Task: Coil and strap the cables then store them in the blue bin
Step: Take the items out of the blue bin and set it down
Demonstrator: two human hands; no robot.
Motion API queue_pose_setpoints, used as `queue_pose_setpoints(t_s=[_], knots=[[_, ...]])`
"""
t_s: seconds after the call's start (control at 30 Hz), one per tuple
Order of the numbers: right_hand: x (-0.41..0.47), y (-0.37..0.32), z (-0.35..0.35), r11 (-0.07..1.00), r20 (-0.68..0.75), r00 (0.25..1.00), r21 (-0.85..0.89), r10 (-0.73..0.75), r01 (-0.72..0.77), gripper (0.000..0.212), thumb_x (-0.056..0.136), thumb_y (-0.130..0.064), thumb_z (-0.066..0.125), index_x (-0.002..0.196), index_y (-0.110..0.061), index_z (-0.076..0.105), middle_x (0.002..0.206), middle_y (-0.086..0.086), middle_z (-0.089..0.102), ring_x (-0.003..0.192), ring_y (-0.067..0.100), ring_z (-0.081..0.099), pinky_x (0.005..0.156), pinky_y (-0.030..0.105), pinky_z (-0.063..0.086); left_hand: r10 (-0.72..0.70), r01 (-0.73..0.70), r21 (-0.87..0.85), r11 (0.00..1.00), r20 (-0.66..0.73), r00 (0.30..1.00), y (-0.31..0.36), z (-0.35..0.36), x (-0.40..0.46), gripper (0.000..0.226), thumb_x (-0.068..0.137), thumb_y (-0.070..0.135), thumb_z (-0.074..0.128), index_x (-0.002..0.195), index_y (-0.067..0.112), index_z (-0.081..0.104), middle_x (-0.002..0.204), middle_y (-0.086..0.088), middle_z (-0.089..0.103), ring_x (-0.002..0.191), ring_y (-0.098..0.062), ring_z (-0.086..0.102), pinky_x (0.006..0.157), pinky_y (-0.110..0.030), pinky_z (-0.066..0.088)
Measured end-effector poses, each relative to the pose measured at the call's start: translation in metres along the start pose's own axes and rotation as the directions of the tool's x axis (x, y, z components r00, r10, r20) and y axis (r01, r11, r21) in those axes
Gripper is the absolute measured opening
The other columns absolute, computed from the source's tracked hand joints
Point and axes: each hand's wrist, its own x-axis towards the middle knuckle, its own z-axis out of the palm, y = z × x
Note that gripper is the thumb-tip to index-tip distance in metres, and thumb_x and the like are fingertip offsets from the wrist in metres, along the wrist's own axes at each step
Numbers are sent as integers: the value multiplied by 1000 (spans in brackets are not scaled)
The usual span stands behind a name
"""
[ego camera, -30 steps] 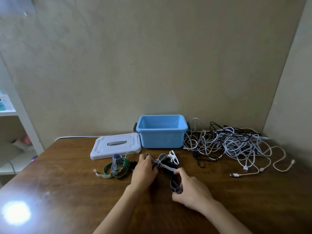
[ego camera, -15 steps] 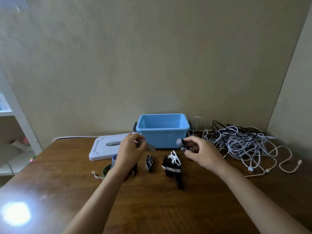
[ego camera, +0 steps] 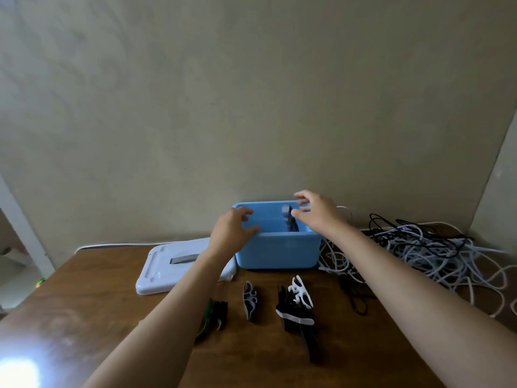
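Wooden tabletop (ego camera: 84,317) carries the blue bin (ego camera: 277,250), over which the left hand (ego camera: 233,233) and right hand (ego camera: 319,212) hover with loose, empty fingers.

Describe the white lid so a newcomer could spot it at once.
Start at the blue bin against the wall. The lid lies flat on the table just left of it, partly under the left forearm. It is the only broad white slab, with a grey handle recess.

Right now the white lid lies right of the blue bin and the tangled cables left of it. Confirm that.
Not quite: the head view shows the white lid left of the blue bin and the tangled cables right of it.
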Motion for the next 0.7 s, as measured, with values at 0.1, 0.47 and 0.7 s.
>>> queue_pose_setpoints(t_s=[0.1,0.47,0.7], knots=[[-10,5,7,998,9,999,-45,-43,44,38,95,-21,69,131,-17,62,130,-2,65,118,14,63,98,32,52,66,-65,109,992,-10,998,-1,2,-10,52,91,32,70,140,24,55,130,-1,57,114,-21,57,88,-31,45],[-118,8,29,933,108,966,-255,-235,255,33,98,-31,64,131,-32,61,128,-15,60,119,6,54,97,22,43,89,-95,200,975,37,995,-12,24,-102,51,91,39,65,138,28,51,125,-1,49,120,-21,50,91,-32,46],[-142,20,40,942,178,983,-334,41,21,35,98,-39,60,132,-31,58,123,-7,63,108,12,60,81,27,47,60,-90,243,966,127,990,-22,43,-147,42,94,39,63,134,30,53,132,1,46,128,-18,45,103,-31,44]])
